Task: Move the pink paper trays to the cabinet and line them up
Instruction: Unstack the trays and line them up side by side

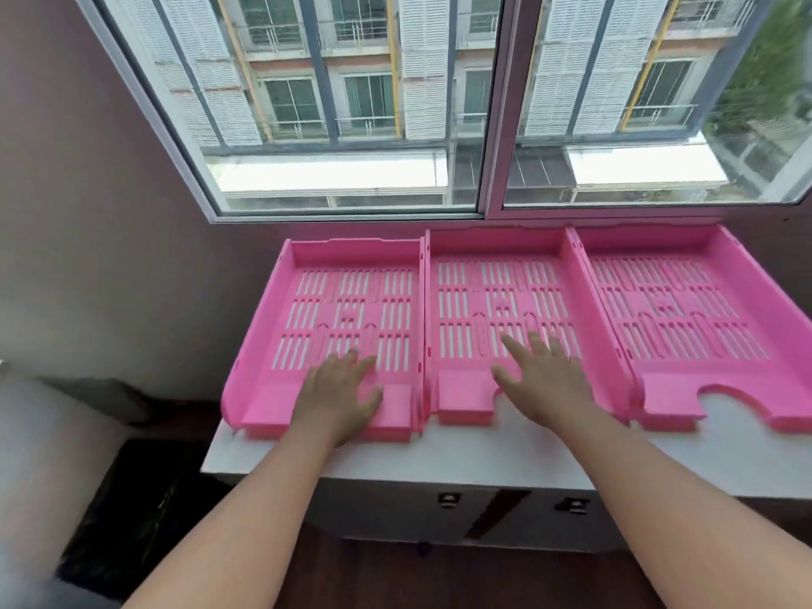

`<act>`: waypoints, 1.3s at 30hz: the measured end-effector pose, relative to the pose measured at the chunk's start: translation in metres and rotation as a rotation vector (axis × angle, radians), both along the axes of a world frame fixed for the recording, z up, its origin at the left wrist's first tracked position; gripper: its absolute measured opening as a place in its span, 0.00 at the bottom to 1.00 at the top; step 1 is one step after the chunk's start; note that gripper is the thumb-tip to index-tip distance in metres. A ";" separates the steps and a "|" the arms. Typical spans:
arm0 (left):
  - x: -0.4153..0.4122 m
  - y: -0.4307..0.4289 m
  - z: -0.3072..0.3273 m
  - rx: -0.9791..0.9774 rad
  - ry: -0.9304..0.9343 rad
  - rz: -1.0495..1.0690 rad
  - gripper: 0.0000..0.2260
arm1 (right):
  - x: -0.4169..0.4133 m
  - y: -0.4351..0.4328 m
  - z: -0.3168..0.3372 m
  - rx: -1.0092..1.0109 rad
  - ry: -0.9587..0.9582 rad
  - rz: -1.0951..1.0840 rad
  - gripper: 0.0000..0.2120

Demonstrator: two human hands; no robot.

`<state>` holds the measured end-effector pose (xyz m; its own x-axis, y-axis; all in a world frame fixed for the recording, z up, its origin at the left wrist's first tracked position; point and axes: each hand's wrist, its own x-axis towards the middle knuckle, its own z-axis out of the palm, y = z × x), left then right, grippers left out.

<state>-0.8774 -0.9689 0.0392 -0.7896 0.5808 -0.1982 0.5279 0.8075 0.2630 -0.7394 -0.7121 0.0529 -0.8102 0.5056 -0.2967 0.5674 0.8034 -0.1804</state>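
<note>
1. Pink paper trays sit side by side on the white cabinet top (483, 450) below the window (439, 103).
2. Left tray (307, 274): left hand (340, 393) flat, fingers spread, gripping nothing.
3. Middle tray (457, 265): right hand (542, 380) likewise flat and spread.
4. Right tray (685, 309) lies untouched.

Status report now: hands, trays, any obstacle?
Left hand flat in left tray; right hand flat in middle tray. Three trays side by side on cabinet. No obstacle.

An upper-floor apartment room: window (351, 103) facing balconied flats, low white cabinet (439, 459)
</note>
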 end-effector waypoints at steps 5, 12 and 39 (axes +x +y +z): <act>0.000 0.002 -0.016 0.035 0.021 0.010 0.27 | 0.005 -0.010 -0.021 0.019 -0.008 -0.040 0.32; -0.022 0.012 -0.018 0.033 0.012 -0.011 0.27 | 0.003 -0.011 -0.027 0.046 -0.016 -0.047 0.32; 0.040 0.052 -0.009 -0.019 0.111 -0.063 0.40 | 0.035 0.010 -0.031 0.112 -0.031 0.074 0.31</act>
